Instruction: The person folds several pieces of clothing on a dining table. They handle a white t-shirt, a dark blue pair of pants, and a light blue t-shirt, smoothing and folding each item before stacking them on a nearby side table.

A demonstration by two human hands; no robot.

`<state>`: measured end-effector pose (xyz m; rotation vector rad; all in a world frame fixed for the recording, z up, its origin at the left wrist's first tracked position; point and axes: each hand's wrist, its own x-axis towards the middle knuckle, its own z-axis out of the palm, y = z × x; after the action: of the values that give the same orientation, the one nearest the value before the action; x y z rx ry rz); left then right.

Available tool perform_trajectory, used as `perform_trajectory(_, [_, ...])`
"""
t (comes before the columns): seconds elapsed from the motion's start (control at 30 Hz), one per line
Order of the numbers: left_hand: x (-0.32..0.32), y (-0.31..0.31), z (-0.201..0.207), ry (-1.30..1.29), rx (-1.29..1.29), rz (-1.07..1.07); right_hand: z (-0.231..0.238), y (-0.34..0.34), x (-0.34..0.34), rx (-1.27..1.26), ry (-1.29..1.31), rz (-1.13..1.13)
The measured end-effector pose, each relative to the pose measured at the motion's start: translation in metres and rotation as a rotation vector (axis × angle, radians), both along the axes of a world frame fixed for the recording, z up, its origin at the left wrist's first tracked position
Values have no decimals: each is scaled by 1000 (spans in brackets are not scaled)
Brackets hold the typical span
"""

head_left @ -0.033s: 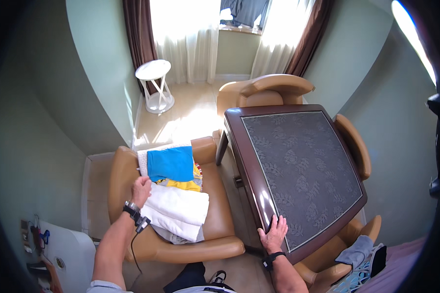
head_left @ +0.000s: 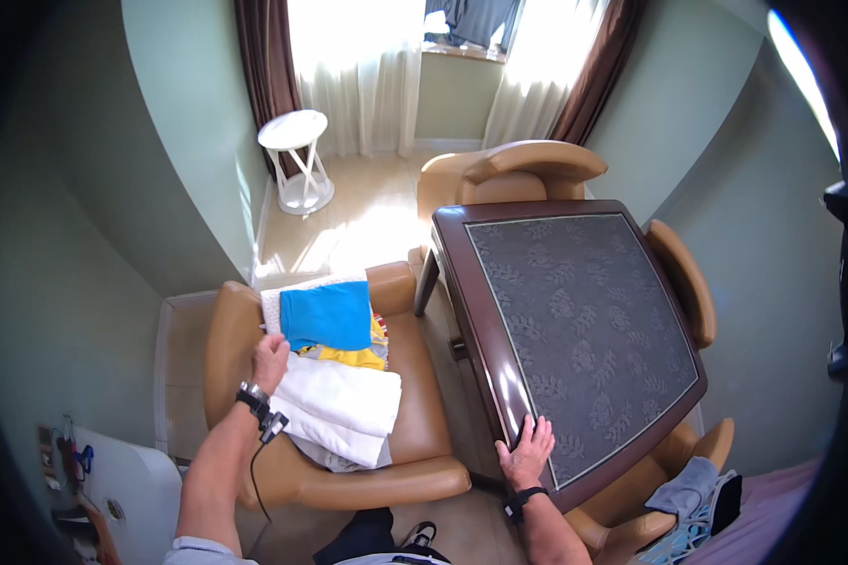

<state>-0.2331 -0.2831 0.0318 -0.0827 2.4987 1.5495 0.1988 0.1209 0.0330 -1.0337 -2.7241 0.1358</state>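
My left hand [head_left: 271, 363] is closed, fingers curled together, at the left edge of the folded laundry on the tan armchair [head_left: 415, 372]. Whatever it may be pinching is hidden. It is nearest a blue folded cloth [head_left: 326, 315] and a white folded towel [head_left: 344, 397]. Yellow patterned fabric [head_left: 353, 358] shows between these two, and a pale textured cloth [head_left: 271, 309] lies under the blue one. Grey fabric [head_left: 349, 459] peeks out below the towel. With fingers spread, my right hand [head_left: 528, 455] rests flat on the near left rim of the dark table [head_left: 481, 377].
More tan chairs stand at the table's far side [head_left: 504, 188], right side [head_left: 693, 282] and near corner [head_left: 622, 499]. A grey cloth [head_left: 683, 487] hangs over the near one. Beside the far-left wall is a round white stool [head_left: 293, 130]. A cable [head_left: 256, 471] dangles from my left wrist.
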Motion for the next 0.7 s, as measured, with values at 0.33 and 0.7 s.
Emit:
perform_trajectory(0.33, [-113,41,-60,446,-503,-8,7,-3,-23,35,-118,-83])
perform_trajectory(0.7, [-108,32,-74,396,-401,84,2,-1,-21,31,-124,-72])
